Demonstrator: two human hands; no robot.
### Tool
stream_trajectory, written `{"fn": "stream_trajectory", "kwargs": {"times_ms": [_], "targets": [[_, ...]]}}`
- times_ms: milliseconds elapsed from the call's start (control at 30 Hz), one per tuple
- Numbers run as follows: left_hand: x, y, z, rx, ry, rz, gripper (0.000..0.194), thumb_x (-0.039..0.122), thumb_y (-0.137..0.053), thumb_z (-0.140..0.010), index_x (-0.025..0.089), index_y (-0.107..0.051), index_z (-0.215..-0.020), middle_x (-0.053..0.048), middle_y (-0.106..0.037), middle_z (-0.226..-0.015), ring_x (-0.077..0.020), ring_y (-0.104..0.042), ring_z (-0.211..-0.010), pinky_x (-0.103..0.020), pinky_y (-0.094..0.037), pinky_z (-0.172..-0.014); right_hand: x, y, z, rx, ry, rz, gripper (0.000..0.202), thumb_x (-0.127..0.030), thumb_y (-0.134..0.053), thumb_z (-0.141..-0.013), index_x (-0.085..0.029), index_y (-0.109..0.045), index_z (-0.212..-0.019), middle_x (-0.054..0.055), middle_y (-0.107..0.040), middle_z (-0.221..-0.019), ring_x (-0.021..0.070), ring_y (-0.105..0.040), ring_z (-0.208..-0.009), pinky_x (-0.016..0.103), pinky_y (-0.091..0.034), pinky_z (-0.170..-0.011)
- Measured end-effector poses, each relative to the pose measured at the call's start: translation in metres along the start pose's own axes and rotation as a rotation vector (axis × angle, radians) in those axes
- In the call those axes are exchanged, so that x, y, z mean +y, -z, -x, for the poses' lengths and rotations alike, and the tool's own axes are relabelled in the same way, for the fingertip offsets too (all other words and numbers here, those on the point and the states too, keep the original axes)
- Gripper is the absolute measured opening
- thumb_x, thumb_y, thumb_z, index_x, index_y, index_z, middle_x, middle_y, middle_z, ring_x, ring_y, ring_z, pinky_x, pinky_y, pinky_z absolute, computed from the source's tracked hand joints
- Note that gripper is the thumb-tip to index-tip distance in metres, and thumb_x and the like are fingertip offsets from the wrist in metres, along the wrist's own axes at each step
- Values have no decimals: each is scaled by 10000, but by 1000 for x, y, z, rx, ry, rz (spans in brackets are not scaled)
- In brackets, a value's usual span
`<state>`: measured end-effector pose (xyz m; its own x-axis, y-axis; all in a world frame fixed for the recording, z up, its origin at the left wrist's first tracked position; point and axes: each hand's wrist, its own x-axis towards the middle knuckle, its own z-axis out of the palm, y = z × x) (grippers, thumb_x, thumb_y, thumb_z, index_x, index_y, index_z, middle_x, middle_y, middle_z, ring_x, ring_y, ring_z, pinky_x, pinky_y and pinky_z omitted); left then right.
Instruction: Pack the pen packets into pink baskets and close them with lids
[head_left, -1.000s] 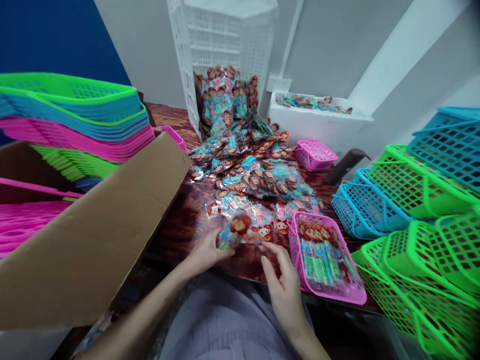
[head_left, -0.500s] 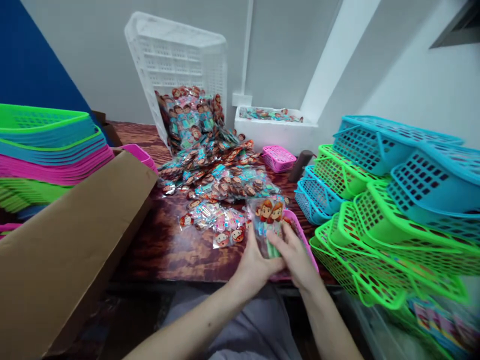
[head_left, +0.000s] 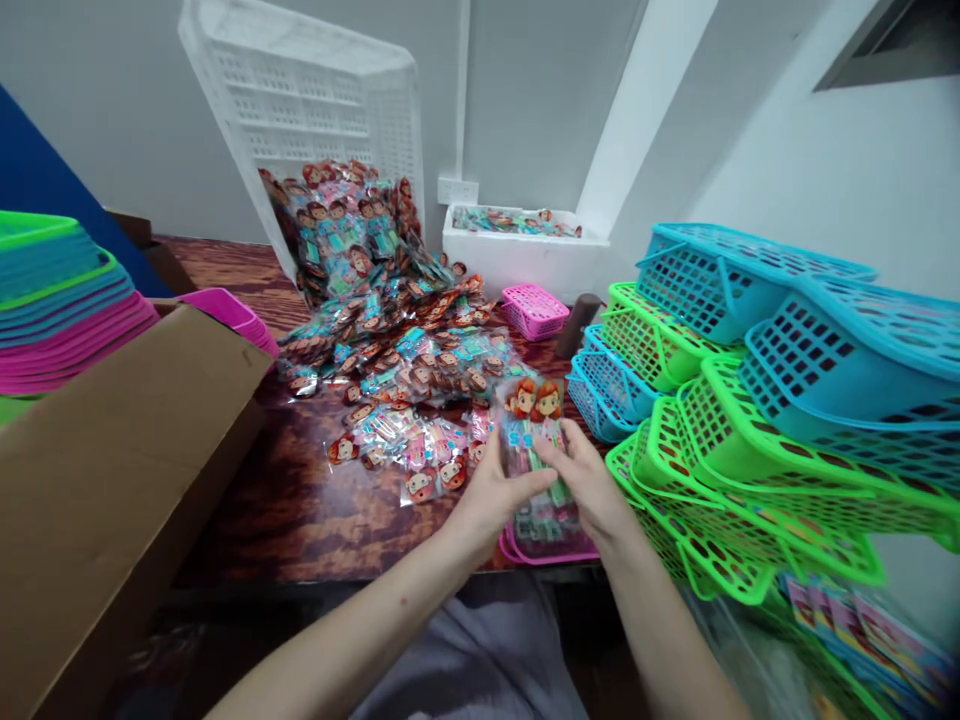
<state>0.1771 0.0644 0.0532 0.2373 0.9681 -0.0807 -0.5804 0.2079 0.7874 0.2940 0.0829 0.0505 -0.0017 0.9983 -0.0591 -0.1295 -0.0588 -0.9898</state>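
Both hands hold clear plastic packets [head_left: 534, 402] printed with red-haired cartoon figures. The packets stand upright over a pink basket [head_left: 551, 556] at the table's front edge. My left hand [head_left: 491, 490] grips their left side, its thumb across the front. From the right, my right hand [head_left: 589, 480] closes on them with fingers over the face. How many packets are in the grip I cannot tell. More packed items show through the plastic inside the basket. To the left, loose packets [head_left: 435, 445] lie on the dark wood-grain table [head_left: 300, 520].
A tipped white crate [head_left: 300, 90] spills a heap of packets behind. Beyond are a white foam box [head_left: 525, 258] and a small pink basket [head_left: 534, 312]. Green baskets [head_left: 750, 420] and blue baskets [head_left: 825, 340] pile up at right. A cardboard box [head_left: 127, 430] borders the left.
The view has shifted right, so the scene slides left. My hands have spread slightly and the held packets sit lower against the pink basket, whose front rim now shows.
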Motion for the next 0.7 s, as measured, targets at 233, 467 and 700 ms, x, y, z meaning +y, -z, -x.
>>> {"fn": "stream_trajectory", "kwargs": {"times_ms": [233, 467, 700], "targets": [[38, 21, -16, -93, 34, -281, 686, 115, -767, -571, 158, -552, -1221, -64, -694, -1100, -209, -651, -965, -271, -502, -811, -12, 2, 24, 100, 233, 342, 546, -561, -493, -954, -261, -484, -1410, 95, -575, -1401, 275, -546, -1293, 475, -489, -1039], [45, 50, 22, -607, 464, -470, 539, 161, -770, -535, 193, -701, -1069, 7, -702, -969, -226, -621, -969, -298, -494, -841, -43, 20, 93, -210, 597, 1083, 705, -315, -755, -811, -403, -479, -1453, 32, -585, -1418, 336, -531, -1310, 568, -382, -1131], [25, 54, 31, -376, 728, -23, 409, 448, -797, -696, 150, -712, -963, -65, -728, -881, -193, -673, -801, -286, -520, -773, -24, 38, 76, -437, -103, 497, 475, -425, -805, -739, -299, -692, -1183, 16, -738, -1097, 263, -680, -992, 360, -550, -840]]}}
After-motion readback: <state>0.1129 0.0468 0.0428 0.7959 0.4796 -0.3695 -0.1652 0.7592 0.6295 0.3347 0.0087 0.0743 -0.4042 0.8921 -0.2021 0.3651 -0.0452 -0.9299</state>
